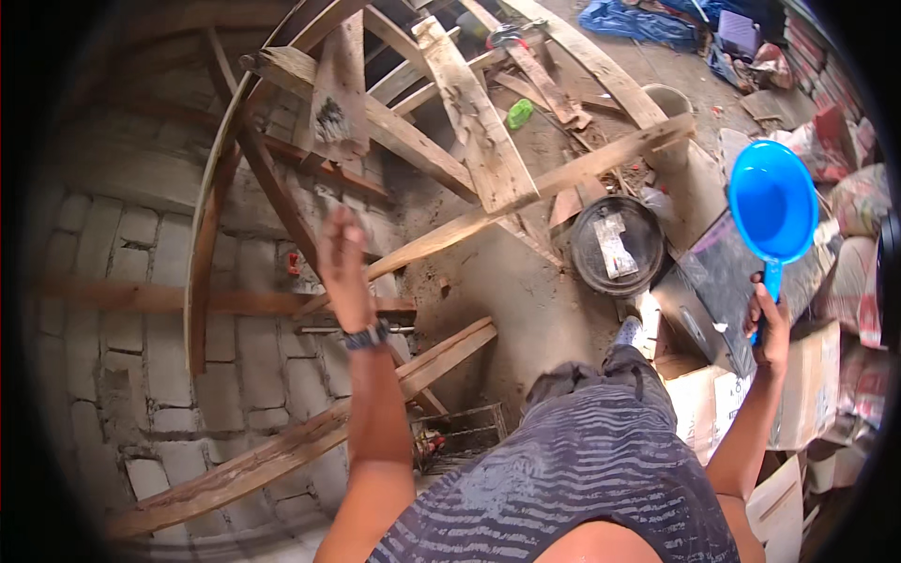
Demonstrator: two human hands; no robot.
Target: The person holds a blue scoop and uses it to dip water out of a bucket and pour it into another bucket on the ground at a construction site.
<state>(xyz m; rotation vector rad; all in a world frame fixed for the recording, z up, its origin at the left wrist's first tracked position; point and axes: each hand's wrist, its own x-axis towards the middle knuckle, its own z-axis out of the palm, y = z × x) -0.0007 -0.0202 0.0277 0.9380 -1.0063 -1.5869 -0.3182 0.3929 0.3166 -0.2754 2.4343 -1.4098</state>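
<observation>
Your right grip (771, 328) holds a dipper (773, 202) at frame right; your left grip (344, 269) hovers left of centre, near a plank (460, 229).

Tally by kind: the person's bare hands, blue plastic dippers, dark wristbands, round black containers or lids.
Bare left hand and bare right hand: 2
Long-handled blue plastic dipper: 1
Dark wristband: 1
Round black container or lid: 1
Total: 5

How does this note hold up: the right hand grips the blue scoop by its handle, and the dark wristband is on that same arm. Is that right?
Not quite: the head view shows the dark wristband on the left arm, just below the left hand. The right hand does grip the blue scoop by its handle.
</observation>
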